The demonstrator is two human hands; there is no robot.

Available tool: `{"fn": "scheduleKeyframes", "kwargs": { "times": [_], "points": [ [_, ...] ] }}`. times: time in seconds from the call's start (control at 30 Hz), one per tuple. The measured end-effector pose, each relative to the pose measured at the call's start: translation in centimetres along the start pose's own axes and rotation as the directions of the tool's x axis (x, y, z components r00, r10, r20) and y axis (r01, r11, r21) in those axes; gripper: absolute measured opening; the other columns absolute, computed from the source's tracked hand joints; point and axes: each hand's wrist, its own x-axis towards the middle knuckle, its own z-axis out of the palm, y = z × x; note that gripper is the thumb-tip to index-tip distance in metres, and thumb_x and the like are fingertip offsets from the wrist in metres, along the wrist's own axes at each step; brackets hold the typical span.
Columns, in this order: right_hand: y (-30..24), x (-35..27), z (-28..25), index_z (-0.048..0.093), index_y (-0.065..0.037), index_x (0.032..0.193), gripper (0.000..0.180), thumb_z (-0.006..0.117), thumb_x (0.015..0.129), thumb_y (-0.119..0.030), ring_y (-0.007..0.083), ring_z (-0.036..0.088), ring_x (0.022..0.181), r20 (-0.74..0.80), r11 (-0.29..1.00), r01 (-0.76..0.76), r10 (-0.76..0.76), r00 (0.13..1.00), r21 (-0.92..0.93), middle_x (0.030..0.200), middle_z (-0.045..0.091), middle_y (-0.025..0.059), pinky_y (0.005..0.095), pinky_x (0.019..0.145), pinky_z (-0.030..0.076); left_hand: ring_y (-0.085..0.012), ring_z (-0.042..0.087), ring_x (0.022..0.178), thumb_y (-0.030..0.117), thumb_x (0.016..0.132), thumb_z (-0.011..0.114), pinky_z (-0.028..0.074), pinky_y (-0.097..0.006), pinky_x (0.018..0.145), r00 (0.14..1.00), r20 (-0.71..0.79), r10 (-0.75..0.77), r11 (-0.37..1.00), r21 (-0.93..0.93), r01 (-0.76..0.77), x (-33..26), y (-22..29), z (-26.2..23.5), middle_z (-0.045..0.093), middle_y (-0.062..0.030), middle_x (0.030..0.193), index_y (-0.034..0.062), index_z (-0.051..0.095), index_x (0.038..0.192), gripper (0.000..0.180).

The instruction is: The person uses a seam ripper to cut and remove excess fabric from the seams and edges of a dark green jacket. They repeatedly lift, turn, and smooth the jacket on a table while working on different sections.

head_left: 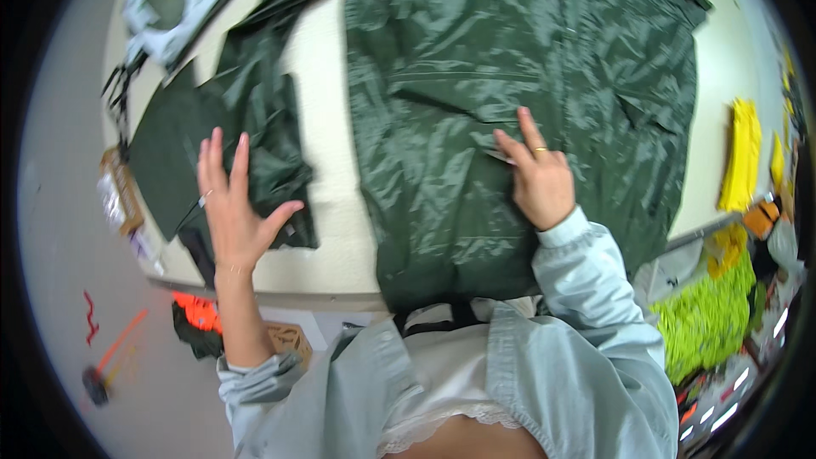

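A dark green, shiny raincoat (459, 204) lies spread over the white table, with a pocket opening across its front. One part of it, apparently a sleeve (255, 102), stretches to the left beside a flat dark green piece (166, 144). My left hand (234, 212) is over that left part, fingers spread and nothing in it. Whether it touches the cloth I cannot tell. My right hand (544, 183) is at the coat's front just below the pocket opening, index finger stretched out and other fingers curled. A small pale edge shows by its fingertips; what it is stays unclear.
A printed plastic bag (183, 0) lies at the far left of the table (319, 110). A small cardboard box (123, 191) sits on the left edge. Folded yellow packets (741, 157) lie at the right. Lime-green cloth (705, 314) is heaped below the table's right side.
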Motion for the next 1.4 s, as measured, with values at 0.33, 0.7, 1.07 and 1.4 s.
{"fn": "scheduleKeyframes", "kwargs": {
  "times": [0.33, 0.7, 1.07, 1.4],
  "points": [
    [-7.2, 0.8, -5.1, 0.058, -0.003, 0.100, 0.029, 0.059, 0.074, 0.007, 0.0072, 0.050, 0.057, 0.012, 0.708, -0.038, 0.042, 0.999, 0.705, 0.119, 0.057, 0.0109, 0.0212, 0.050, 0.039, -0.0103, 0.056, 0.077, 0.034, 0.067, 0.079, 0.047, -0.026, 0.072, 0.902, 0.123, -0.413, 0.543, -0.762, 0.353, -0.1, -0.8, -3.6, 0.064, -0.0029, 0.079, -0.0026, 0.061, 0.097, 0.051],
    [-13.7, 1.8, -11.0, 0.057, -0.002, 0.093, 0.018, 0.067, 0.082, -0.011, 0.0074, 0.046, 0.057, 0.032, 0.358, -0.060, 0.084, 0.996, 0.932, 0.068, 0.056, -0.0031, 0.0198, 0.054, 0.039, -0.0059, 0.031, 0.053, 0.061, 0.085, 0.049, 0.026, -0.025, 0.044, 0.927, 0.253, -0.276, 0.371, -0.862, 0.345, 2.7, 8.4, -6.9, 0.034, 0.0051, 0.051, 0.0032, 0.043, 0.051, 0.068],
    [-12.0, -1.0, -14.5, 0.050, -0.014, 0.080, 0.012, 0.056, 0.088, -0.020, 0.0011, 0.026, 0.041, 0.555, -0.474, -0.458, 0.081, 0.828, 0.752, 0.062, 0.044, -0.0095, 0.0200, 0.046, 0.027, -0.0091, 0.058, 0.083, 0.057, 0.092, 0.037, 0.046, -0.023, 0.071, 0.896, 0.388, -0.216, -0.213, -0.914, 0.345, 1.9, 10.2, -8.0, 0.062, -0.0052, 0.098, -0.0021, 0.051, 0.116, 0.066],
    [-8.8, -3.7, -11.3, 0.057, 0.000, 0.086, 0.014, 0.056, 0.072, 0.002, 0.0078, 0.047, 0.071, -0.145, 0.078, 0.151, -0.074, 0.987, 0.986, 0.081, 0.057, 0.0015, 0.0229, 0.063, 0.037, -0.0079, 0.053, 0.095, 0.006, 0.079, 0.053, 0.040, -0.021, 0.084, 0.969, 0.235, 0.081, -0.432, -0.868, 0.246, -3.0, 11.5, -6.7, 0.057, -0.0058, 0.111, -0.0044, 0.050, 0.119, 0.042]
  ]
}}
